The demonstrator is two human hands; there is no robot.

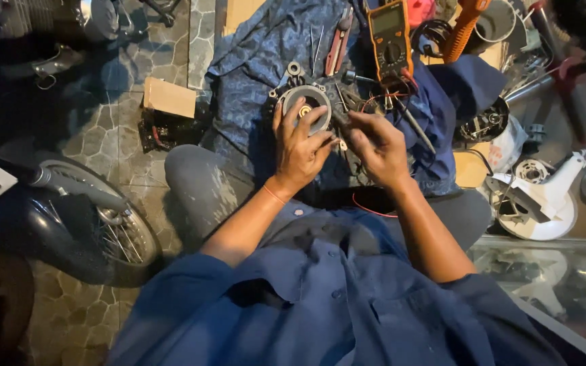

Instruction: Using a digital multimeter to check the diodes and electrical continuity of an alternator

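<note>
holding one round motor (306, 103), two hands: left (298, 146), right (378, 146); one multimeter (389, 37)

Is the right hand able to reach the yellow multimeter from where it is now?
Probably yes. The right hand is busy at the round motor part, but the yellow multimeter lies just beyond it on the blue cloth, with only loose wires between.

Both bare forearms reach forward, 2 hands close together: left hand (300, 146) with fingers spread and curled in a grasp, right hand (376, 146) beside it, fingertips pinched.
</note>
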